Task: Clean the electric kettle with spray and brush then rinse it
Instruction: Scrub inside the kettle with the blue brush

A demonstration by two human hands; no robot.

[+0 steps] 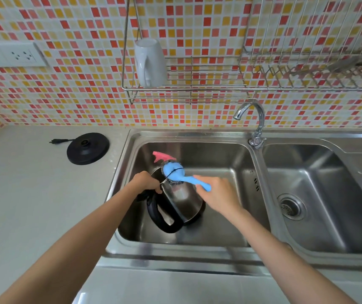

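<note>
A steel electric kettle [183, 201] with a black handle lies tilted in the left sink basin [219, 159]. My left hand [146, 182] grips its rim and lid area at the top. My right hand [216, 193] holds the handle of a blue brush [176, 172], whose wire scrubbing head rests on the kettle's upper side near the opening. Behind the kettle, a pink spray trigger [160, 156] sticks up; its bottle is hidden by the brush and kettle.
The kettle's black base [88, 148] with its plug sits on the counter to the left. A chrome tap [255, 123] stands between the two basins; the right basin [329, 194] has a drain strainer. A white mug [150, 62] hangs in the wall rack above.
</note>
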